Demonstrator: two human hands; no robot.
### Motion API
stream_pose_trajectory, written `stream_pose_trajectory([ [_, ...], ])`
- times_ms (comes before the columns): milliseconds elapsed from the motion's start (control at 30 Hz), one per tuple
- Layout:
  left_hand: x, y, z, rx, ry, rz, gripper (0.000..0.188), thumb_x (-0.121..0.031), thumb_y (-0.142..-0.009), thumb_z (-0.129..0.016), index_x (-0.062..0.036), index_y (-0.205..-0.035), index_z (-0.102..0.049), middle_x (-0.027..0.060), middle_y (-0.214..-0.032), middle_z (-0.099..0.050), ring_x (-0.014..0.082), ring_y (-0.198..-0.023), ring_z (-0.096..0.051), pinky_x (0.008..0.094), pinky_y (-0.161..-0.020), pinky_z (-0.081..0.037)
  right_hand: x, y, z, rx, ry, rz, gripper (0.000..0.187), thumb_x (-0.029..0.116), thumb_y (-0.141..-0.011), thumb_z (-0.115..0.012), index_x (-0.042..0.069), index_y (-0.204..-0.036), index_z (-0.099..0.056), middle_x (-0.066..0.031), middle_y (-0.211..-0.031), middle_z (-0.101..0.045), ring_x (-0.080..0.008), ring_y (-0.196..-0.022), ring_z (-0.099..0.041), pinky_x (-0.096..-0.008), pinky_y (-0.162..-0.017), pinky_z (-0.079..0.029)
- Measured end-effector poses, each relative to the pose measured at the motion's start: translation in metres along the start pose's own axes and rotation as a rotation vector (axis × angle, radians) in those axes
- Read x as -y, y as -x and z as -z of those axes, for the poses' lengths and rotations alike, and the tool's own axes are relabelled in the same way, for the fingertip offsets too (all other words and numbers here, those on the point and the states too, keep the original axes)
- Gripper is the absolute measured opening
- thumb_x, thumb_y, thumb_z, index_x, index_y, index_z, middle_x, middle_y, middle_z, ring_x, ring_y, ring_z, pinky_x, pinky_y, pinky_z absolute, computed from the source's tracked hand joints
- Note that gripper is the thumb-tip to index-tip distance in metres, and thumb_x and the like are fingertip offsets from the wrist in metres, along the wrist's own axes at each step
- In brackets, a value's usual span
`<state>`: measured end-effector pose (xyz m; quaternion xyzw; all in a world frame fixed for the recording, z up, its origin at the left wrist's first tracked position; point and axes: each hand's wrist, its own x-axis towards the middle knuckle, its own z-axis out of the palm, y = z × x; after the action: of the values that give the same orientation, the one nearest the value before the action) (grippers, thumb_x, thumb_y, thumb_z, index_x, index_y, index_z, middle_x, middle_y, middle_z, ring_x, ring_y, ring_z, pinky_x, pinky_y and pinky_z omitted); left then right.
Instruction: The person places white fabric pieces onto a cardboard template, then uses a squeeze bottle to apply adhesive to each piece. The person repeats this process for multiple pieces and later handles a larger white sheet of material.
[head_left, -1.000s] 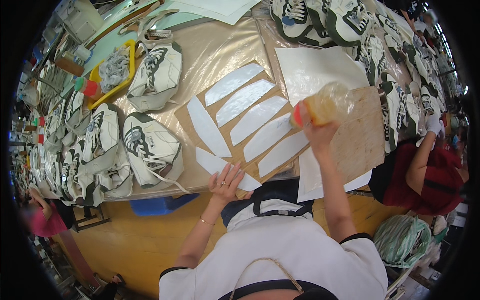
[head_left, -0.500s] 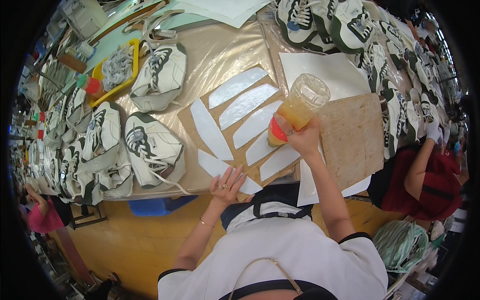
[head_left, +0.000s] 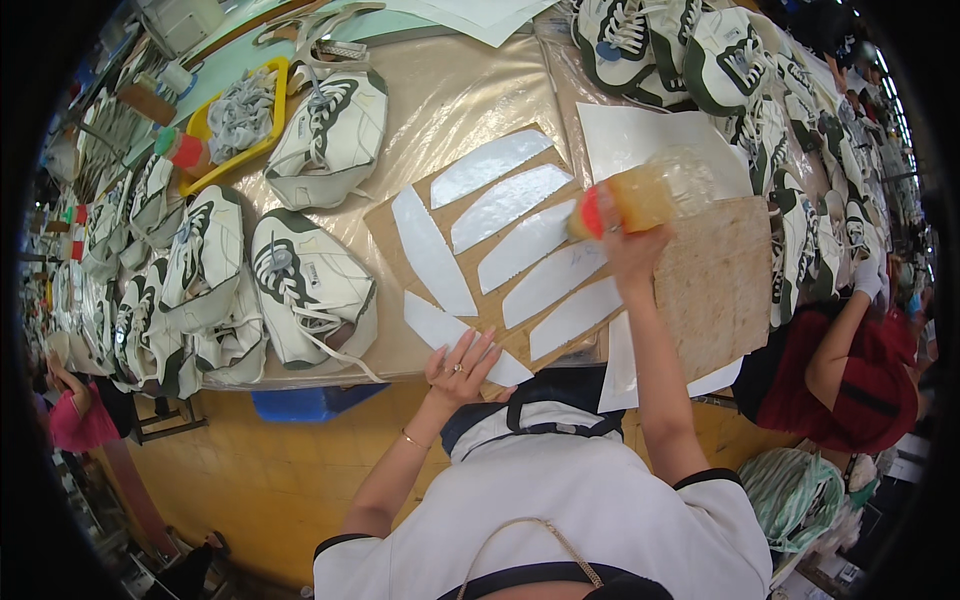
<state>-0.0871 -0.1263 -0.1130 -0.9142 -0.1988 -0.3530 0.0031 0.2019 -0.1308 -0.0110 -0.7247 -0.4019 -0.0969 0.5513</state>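
My right hand is wrapped round a clear plastic bottle with amber liquid and a red band near its narrow end. The bottle lies nearly level, its narrow end pointing left over the cut pieces; motion blurs it. Several white curved pieces rest on a brown board in front of me. My left hand lies with fingers spread on the nearest white piece, at the board's near edge. A second brown board sits to the right, under white sheets' edges or over them.
White-and-green shoes crowd the left side, and more shoes are heaped at the far right. A yellow tray holds grey scraps, beside another red-banded bottle. At right sits a person in red. A blue stool stands below the table.
The bottle has swung from upright-leaning to nearly level and moved right with my right hand. My left hand stays on the nearest piece. The whole view has shifted slightly.
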Motion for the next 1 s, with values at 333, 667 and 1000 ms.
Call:
stream_pose_trajectory([
  [333, -0.001, -0.003, 0.004, 0.031, 0.013, 0.023, 0.054, -0.066, -0.079, -0.051, -0.0200, -0.102, -0.068, -0.0018, -0.123, -0.065, 0.0164, -0.120, -0.054, 0.0363, -0.108, -0.021, 0.057, 0.051, -0.039, 0.296, -0.165, 0.375, 0.030, 0.019, -0.067, -0.081, 0.009, -0.093, -0.071, -0.0077, -0.088, -0.071, -0.0239, -0.078, -0.070, -0.0343, -0.067, -0.056],
  [667, -0.002, -0.006, 0.001, -0.014, 0.019, 0.030, 0.052, -0.063, -0.077, -0.054, -0.0206, -0.104, -0.065, -0.0013, -0.120, -0.066, 0.0168, -0.117, -0.057, 0.0362, -0.107, -0.022, 0.003, -0.002, -0.032, -0.171, -0.517, -0.766, 0.033, 0.024, -0.082, -0.075, -0.001, -0.101, -0.066, -0.0065, -0.096, -0.068, -0.0165, -0.078, -0.065, -0.0279, -0.068, -0.051],
  [1000, -0.002, -0.003, -0.002, -0.019, 0.013, 0.018, 0.052, -0.065, -0.079, -0.050, -0.0212, -0.102, -0.067, -0.0022, -0.121, -0.066, 0.0157, -0.117, -0.056, 0.0351, -0.108, -0.019, -0.004, -0.019, -0.008, -0.155, 0.022, -0.225, 0.033, 0.029, -0.084, -0.074, -0.003, -0.092, -0.069, -0.0100, -0.089, -0.070, -0.0165, -0.081, -0.067, -0.0304, -0.071, -0.052],
])
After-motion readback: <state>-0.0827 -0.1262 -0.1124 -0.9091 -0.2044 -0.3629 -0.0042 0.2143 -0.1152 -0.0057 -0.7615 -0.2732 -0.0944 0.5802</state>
